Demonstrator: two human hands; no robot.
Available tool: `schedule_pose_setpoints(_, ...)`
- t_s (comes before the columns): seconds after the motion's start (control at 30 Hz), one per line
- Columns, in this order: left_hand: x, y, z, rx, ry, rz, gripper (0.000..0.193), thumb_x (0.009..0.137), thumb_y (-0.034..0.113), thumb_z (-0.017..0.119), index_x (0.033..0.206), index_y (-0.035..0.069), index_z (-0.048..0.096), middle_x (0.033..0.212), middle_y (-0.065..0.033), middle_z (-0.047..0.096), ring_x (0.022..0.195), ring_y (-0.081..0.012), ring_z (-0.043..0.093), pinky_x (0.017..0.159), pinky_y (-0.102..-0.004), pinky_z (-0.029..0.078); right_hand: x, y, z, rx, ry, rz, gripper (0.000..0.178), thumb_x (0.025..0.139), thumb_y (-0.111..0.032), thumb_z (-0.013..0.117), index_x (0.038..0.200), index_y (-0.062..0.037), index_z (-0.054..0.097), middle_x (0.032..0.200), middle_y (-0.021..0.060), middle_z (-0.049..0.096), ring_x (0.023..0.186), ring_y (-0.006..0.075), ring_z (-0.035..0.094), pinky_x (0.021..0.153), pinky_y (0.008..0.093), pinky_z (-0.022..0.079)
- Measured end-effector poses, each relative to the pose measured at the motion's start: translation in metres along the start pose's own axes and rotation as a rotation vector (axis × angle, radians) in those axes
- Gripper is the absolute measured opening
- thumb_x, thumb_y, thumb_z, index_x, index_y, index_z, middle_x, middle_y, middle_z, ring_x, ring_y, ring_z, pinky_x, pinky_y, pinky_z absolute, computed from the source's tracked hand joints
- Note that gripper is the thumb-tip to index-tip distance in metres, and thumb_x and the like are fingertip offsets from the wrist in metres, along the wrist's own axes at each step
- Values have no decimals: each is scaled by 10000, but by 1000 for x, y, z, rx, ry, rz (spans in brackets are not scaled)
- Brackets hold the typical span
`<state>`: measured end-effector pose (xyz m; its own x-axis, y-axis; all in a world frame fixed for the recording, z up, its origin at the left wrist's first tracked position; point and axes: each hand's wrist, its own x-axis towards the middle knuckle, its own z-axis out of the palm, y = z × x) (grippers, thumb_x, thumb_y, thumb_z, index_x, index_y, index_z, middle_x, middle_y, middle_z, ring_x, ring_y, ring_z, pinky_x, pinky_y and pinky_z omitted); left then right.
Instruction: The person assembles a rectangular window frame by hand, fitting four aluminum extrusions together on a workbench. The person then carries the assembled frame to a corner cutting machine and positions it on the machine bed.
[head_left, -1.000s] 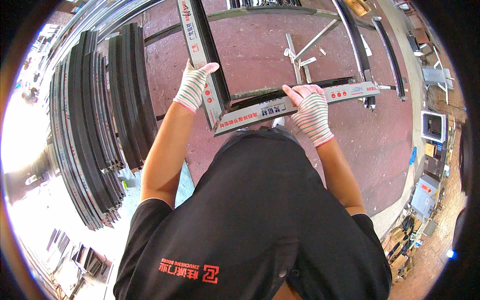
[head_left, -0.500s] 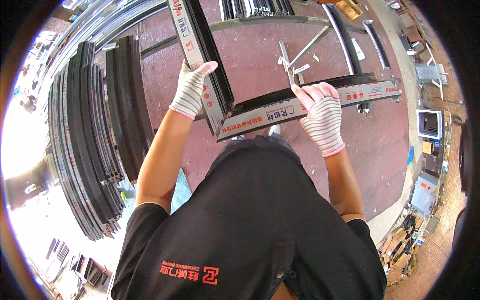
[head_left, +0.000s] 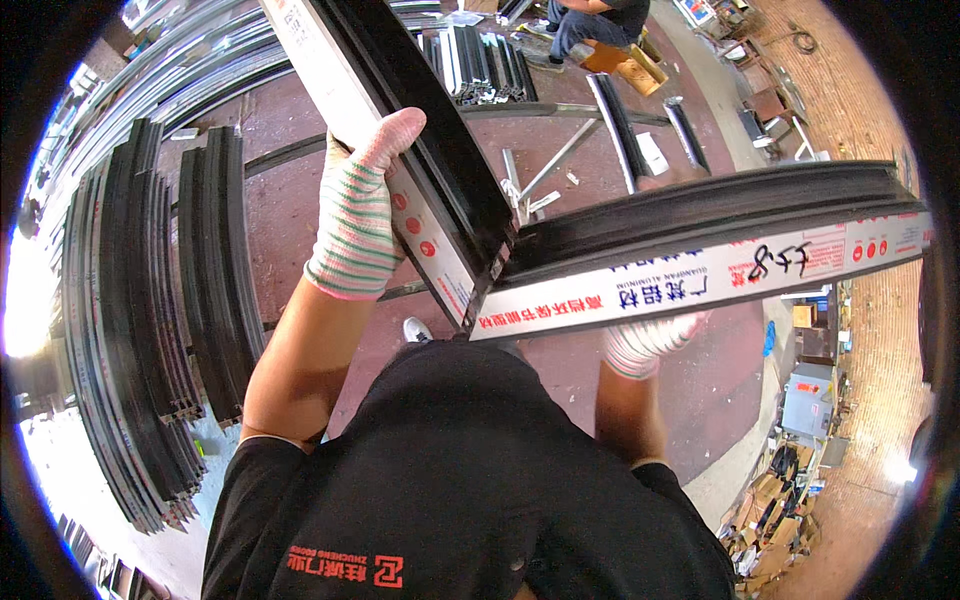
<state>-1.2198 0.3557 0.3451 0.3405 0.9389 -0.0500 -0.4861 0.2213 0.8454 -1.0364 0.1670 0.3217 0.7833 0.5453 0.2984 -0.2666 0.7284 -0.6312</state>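
Note:
In my raised hands are two black aluminium profiles with printed white film, their mitred ends meeting at a corner in front of my waist. Around the left profile (head_left: 452, 150), which slants up and away, my left hand (head_left: 358, 215) is closed, its thumb along the film side. My right hand (head_left: 650, 345) supports the right profile (head_left: 575, 305) from below. That profile hides most of its fingers, and a blurred bit of them shows above the far edge. Both hands wear striped knit gloves. A narrow dark gap shows along the joint.
Long dark profiles (head_left: 130, 320) lie stacked at my left. Further off are a bundle of profiles (head_left: 475, 65), a metal frame bar (head_left: 560, 160) on the red floor (head_left: 700, 400), and a seated person (head_left: 600, 25). Boxes and a grey cabinet (head_left: 808, 400) line the right side.
The joined profiles have risen closer to me, and the right one has tilted. My right hand has shifted from the top of its profile to underneath. A seated person has come into view.

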Motion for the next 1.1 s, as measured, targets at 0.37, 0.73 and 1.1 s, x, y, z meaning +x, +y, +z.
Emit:
schedule_pose_setpoints(0.37, -12, 7, 30, -84, -45, -160, 460, 875, 233, 801, 1242, 69, 577, 983, -98, 739, 763, -214, 756, 637, -327, 662, 79, 11, 18, 359, -861, 182, 670, 1030, -421, 576, 1519, 12, 430, 913, 144, 644, 791, 258, 660, 743, 478, 539)
schedule_pose_setpoints(0.73, -2, 0, 43, 96, -47, -160, 478, 868, 354, 780, 1221, 69, 628, 987, -94, 736, 834, -221, 741, 710, -353, 645, 97, 23, -1, 307, -866, 91, 621, 1033, -434, 559, 1503, -41, 454, 908, 134, 659, 731, 236, 633, 678, 448, 537)
schedule_pose_setpoints(1.1, 7, -8, 38, 4, -70, -143, 537, 846, 218, 854, 1273, 127, 541, 996, -27, 675, 870, -155, 696, 719, -327, 614, 87, 39, -9, 267, -718, -2, 587, 1040, -407, 549, 1488, -41, 451, 904, 126, 644, 737, 244, 620, 689, 468, 525)
